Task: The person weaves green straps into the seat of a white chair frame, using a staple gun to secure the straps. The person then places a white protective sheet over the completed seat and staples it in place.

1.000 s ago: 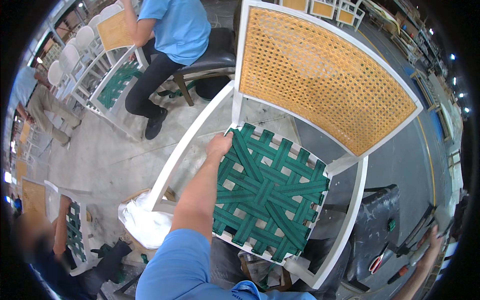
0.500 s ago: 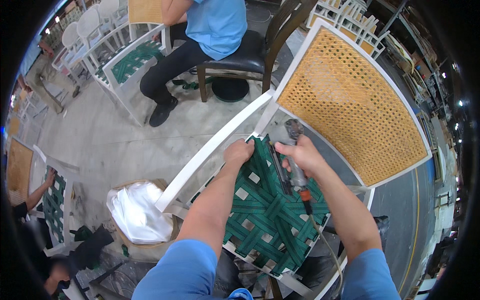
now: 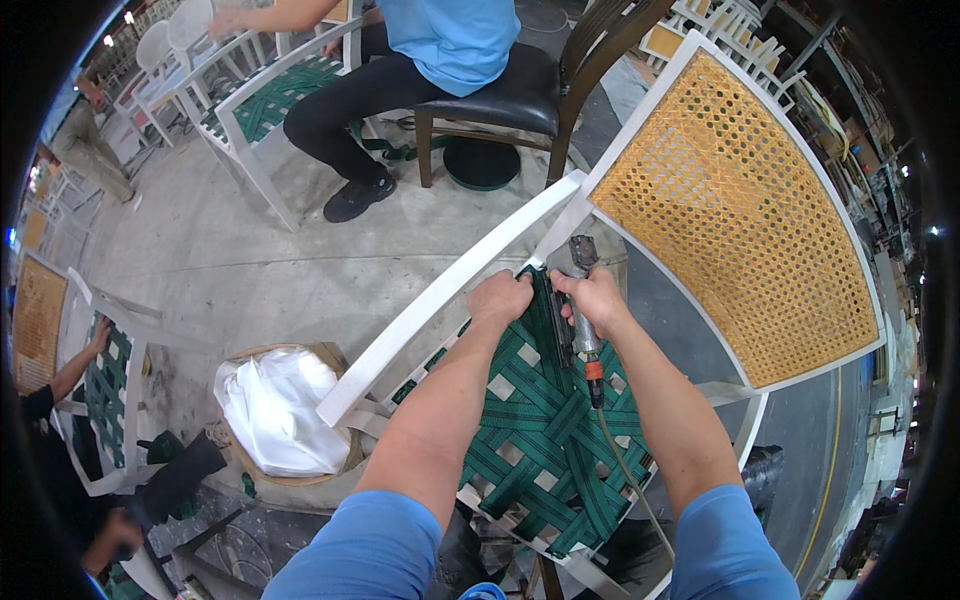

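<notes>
In front of me stands a white-framed chair (image 3: 450,297) with a cane back panel (image 3: 740,225). Green straps (image 3: 540,430) are woven across its seat, leaving square gaps. My left hand (image 3: 500,297) is closed at the seat's far corner, its fingers pinching the end of a green strap against the frame. A pneumatic staple gun (image 3: 586,343) is gripped in my right hand (image 3: 597,302). Its black magazine lies along the strap beside my left fingers, and its nose is close to the corner; whether it touches I cannot tell. An air hose (image 3: 625,462) trails from its orange fitting toward me.
A box (image 3: 352,455) holding a white plastic bag (image 3: 285,412) stands left of the chair. Ahead, a co-worker in a blue shirt (image 3: 450,45) sits on a dark chair (image 3: 490,98) beside another webbed chair (image 3: 275,100). At far left, another person's hand (image 3: 100,335) touches a webbed seat.
The staple gun has come closer to my left hand and the seat corner, turning more in line with the strap. My left hand keeps its hold at the corner. The whole view has shifted slightly.
</notes>
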The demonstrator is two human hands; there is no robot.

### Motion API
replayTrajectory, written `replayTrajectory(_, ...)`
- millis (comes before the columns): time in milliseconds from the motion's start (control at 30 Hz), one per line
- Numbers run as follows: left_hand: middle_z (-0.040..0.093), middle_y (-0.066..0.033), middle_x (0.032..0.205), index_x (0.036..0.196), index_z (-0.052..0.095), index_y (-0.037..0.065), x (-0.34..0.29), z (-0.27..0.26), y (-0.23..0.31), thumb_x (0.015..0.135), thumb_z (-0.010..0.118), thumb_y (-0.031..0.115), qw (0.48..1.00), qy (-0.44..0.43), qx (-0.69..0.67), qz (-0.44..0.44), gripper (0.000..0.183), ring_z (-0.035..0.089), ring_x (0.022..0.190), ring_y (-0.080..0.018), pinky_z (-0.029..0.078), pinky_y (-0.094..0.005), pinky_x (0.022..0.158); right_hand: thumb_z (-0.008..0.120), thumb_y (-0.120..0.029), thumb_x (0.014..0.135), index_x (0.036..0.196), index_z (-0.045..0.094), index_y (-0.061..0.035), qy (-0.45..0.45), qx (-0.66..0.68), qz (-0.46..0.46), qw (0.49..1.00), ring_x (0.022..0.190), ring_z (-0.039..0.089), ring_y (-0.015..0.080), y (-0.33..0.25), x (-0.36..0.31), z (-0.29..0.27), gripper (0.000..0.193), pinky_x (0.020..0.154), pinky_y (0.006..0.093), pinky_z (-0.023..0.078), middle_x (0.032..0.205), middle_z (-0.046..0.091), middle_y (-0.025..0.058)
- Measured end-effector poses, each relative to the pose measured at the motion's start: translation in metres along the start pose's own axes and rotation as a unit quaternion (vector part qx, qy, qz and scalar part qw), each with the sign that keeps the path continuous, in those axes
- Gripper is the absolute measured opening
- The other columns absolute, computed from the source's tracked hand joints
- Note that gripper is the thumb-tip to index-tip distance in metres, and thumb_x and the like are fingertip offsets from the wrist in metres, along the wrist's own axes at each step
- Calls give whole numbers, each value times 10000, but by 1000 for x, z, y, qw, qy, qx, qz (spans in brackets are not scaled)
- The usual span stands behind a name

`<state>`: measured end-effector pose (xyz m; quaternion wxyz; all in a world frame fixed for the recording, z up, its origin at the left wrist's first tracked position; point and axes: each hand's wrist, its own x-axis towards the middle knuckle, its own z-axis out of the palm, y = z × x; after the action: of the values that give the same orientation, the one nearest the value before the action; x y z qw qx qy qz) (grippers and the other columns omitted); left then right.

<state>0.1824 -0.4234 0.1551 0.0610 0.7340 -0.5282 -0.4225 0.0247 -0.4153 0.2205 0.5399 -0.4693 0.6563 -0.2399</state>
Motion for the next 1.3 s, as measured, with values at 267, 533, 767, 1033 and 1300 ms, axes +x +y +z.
replayTrajectory(267,674,-168,1344,1311,675,93,5,2,-5,1010,435,529,1000,9,-8,5,582,627,1268,-336,464,-486,1074,748,-217,932,1029,649,-13,5,-31,-3,1000,529,561,131,1,7,7,246,442,305,455,820,649,44)
replayTrajectory(533,676,-177,1334,1292,679,71,3,3,-2,1012,448,528,1000,-10,-17,16,584,625,1267,-342,461,-478,1067,768,-184,911,978,654,-14,13,-46,-2,999,517,559,131,6,15,1,215,431,313,443,801,656,58)
replayTrajectory(767,685,-177,1314,1304,668,80,3,-2,-6,1012,456,526,999,-22,-24,9,573,628,1256,-358,469,-487,1057,760,-181,920,957,644,-11,17,-29,-10,999,507,549,129,-2,7,17,209,428,313,438,767,635,45)
replayTrajectory(1033,679,-172,1325,1362,622,102,9,1,-20,990,571,418,997,-5,-32,69,490,627,1253,-364,471,-488,1056,762,-190,922,933,649,-19,-2,-35,-23,999,510,548,126,-2,6,17,205,430,311,438,749,626,31)
replayTrajectory(1300,674,-185,1327,1406,595,107,8,5,-21,976,595,393,996,-21,-32,76,517,626,1254,-364,480,-476,1058,757,-198,930,946,666,-14,-20,-49,-14,999,513,549,126,-3,7,20,206,431,309,437,764,638,39)
